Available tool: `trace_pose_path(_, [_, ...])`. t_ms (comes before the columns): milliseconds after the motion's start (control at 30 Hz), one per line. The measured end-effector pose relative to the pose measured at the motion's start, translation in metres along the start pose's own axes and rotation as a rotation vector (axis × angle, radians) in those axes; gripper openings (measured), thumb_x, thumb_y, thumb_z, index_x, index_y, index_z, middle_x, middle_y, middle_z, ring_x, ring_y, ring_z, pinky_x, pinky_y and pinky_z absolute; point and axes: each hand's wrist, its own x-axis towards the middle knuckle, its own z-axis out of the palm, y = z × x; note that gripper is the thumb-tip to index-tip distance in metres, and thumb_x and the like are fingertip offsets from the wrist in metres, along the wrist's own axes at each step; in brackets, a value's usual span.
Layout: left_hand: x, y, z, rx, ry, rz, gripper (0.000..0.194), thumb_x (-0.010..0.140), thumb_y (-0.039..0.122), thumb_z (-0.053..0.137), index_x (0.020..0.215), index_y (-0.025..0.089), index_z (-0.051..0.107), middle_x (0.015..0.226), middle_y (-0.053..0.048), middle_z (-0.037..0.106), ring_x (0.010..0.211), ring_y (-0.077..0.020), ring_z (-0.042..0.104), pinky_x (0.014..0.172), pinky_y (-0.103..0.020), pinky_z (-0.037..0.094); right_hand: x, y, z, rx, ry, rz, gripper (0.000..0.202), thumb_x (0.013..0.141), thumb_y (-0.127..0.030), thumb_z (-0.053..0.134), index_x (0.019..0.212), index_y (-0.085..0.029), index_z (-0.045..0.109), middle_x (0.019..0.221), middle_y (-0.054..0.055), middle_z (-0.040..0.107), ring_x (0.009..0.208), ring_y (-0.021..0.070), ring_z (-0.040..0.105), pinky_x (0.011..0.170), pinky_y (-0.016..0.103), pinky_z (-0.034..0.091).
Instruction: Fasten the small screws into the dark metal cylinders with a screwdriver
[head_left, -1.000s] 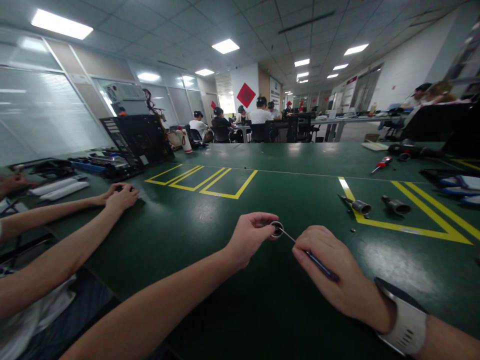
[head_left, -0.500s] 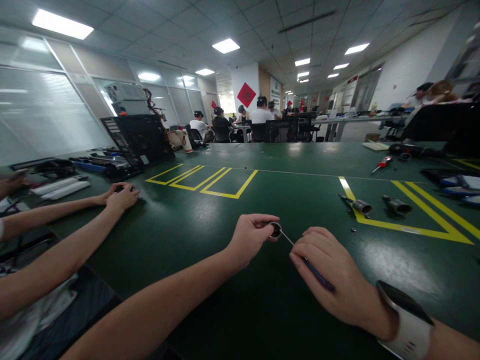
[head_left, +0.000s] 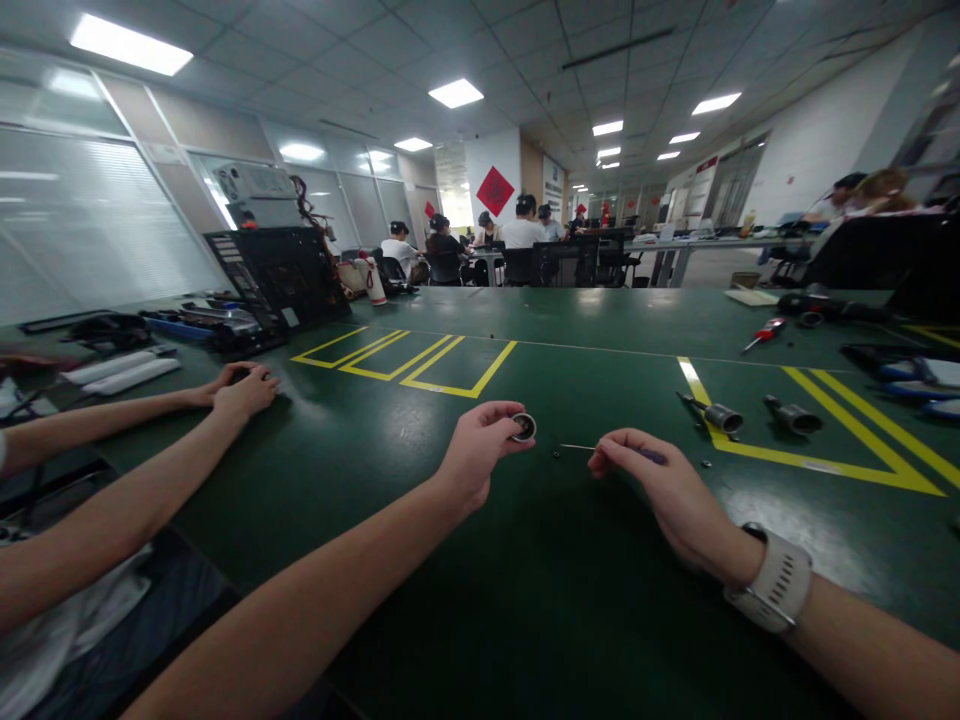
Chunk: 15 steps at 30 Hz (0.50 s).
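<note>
My left hand (head_left: 480, 452) pinches a small round metal cup-shaped part (head_left: 526, 428), its open end turned toward me and to the right. What sits inside the cup is too dark to tell. To the right, my right hand (head_left: 641, 475) is closed round a screwdriver (head_left: 577, 447) with a thin shaft and a dark handle. The shaft points left, apart from the metal part. Just below its tip, a tiny dark ring-like piece (head_left: 556, 455) lies on the green table (head_left: 450, 600). Another small piece (head_left: 706, 464) rests right of my right hand.
Two metal cylindrical parts with stems (head_left: 721, 418) lie inside yellow tape lines (head_left: 847, 467) on the right. Behind them is a red screwdriver (head_left: 765, 333). A co-worker's hands (head_left: 244, 392) hold something dark at left. A black computer case (head_left: 277, 280) stands at the back left.
My left hand has moved left and up with the metal part. The screwdriver has come out of it and swung level in my right hand. The tiny ring-like piece now shows on the table.
</note>
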Motion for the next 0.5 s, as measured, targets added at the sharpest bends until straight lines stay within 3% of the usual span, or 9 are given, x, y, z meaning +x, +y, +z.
trace_pose_path(267, [-0.0028,0.001,0.0017,-0.027,-0.032,-0.063,0.017,0.072,-0.002,0.052,0.084,0.008,0.059,0.082,-0.009,0.063,0.075,-0.0157,0.063,0.068,-0.028,0.055,0.0026,0.0081,-0.0001,0.057,-0.049,0.074,0.024,0.081,-0.038,0.054,0.079,-0.016,0.062,0.078,0.004,0.064,0.077,0.0184,0.059,0.079,0.037,0.042])
trace_pose_path(500, [-0.0004,-0.0037,0.0006,-0.01,-0.05,-0.066,0.019,0.071,-0.002,0.053,0.086,0.008,0.059,0.083,-0.008,0.063,0.075,-0.0154,0.063,0.069,-0.029,0.056,0.0038,0.0018,-0.0006,-0.152,-0.06,0.053,0.027,0.081,-0.042,0.05,0.076,-0.018,0.062,0.075,0.003,0.064,0.075,0.0189,0.06,0.073,0.034,0.043])
